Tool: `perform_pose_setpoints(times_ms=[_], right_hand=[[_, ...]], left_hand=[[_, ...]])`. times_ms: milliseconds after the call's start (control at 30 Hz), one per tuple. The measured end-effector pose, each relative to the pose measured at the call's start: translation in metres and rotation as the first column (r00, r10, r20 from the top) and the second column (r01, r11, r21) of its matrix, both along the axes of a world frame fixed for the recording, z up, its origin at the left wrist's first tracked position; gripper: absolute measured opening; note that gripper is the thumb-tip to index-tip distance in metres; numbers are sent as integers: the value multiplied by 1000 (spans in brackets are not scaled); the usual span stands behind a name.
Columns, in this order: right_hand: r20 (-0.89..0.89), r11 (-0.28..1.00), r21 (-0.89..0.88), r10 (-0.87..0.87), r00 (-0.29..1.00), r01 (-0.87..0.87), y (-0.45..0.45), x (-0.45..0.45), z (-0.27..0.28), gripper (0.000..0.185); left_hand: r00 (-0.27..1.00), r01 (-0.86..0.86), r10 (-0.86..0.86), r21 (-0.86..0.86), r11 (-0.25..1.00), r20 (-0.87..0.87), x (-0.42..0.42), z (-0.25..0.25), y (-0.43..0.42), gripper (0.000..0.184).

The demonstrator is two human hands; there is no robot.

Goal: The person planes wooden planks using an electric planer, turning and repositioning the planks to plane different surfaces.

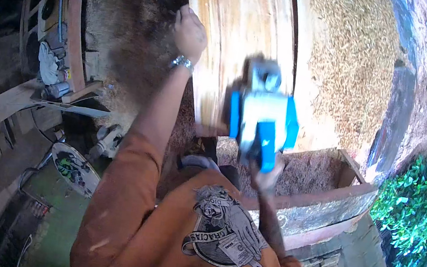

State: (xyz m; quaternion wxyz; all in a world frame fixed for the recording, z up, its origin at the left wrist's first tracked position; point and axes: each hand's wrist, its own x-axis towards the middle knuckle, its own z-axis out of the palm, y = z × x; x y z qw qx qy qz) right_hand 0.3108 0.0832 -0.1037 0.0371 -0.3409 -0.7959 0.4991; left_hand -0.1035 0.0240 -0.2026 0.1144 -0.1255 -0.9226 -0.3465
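Head cam: our right hand (267,177) grips the blue power planer (265,111), roughly lengthwise on the plank (236,21); left hand (190,35) is at the plank's left edge, can't tell if those fingers are gripping.

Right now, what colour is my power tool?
The power tool is blue with silvery parts, best seen in the head view.

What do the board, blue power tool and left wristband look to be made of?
Board: wood, apparently unvarnished; streaky grain runs lengthwise.
Blue power tool: probably plastic housing with pale, possibly metal parts; blur hides the finish.
Wristband: likely shiny metal, judging by bright glints; too small to confirm.
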Motion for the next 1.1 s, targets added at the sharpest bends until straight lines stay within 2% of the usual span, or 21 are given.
perform_pose_setpoints(times_ms=[67,100,167,233,300,367,433,500,633,700,733,800,833,867,967,1000,1067,1100], right_hand=[[20,1000,3,-12,1000,12,-41,51,15,18],[26,996,-59,-60,998,62,-52,67,20,17],[38,973,-176,-146,989,150,-64,79,28,15],[66,970,-177,-159,985,168,-63,71,30,14],[82,965,-184,-172,982,184,-56,48,36,14],[86,959,-195,-192,978,205,-42,11,48,14],[56,967,-148,-202,978,209,-33,-16,46,14],[51,983,-104,-149,987,154,-21,-31,36,20],[27,984,-68,-163,986,164,5,-91,34,17],[5,977,-85,-193,981,193,16,-120,26,14],[-70,980,-76,-187,980,181,26,-145,41,14],[-77,981,-52,-189,979,185,40,-176,38,15],[-133,984,24,-171,976,176,47,-190,32,15],[-80,986,21,-162,984,164,54,-207,38,21],[-141,985,80,-140,980,153,77,-258,35,18],[-106,989,65,-123,987,131,86,-277,41,21],[-128,971,192,-117,985,140,102,-315,39,20],[-159,970,201,-106,982,138,113,-335,32,19]], left_hand=[[999,3,-2,30,1000,-44,-1,-6,1,21],[1000,1,-1,0,1000,2,1,-5,0,23],[1000,-20,21,-36,999,19,5,0,2,23],[999,-37,40,-78,996,29,5,1,3,23],[998,-49,54,-130,990,33,1,-6,1,23],[996,51,-54,53,997,70,3,0,-2,23],[992,79,-92,142,987,91,6,2,-2,23],[993,33,-44,104,994,107,5,1,0,22],[990,-61,67,-55,997,120,5,11,5,21],[996,-40,40,-3,999,76,2,4,4,21],[998,-31,30,22,999,48,0,2,4,21],[997,-62,60,20,998,57,0,4,5,21],[995,-69,68,20,997,75,0,7,6,21],[993,-76,74,19,997,93,0,10,6,20],[993,-58,54,41,997,110,-1,14,5,20],[991,-59,54,38,997,123,-1,15,5,19],[991,-80,72,69,994,117,-3,12,7,20],[992,-86,77,91,992,103,-3,13,8,20]])
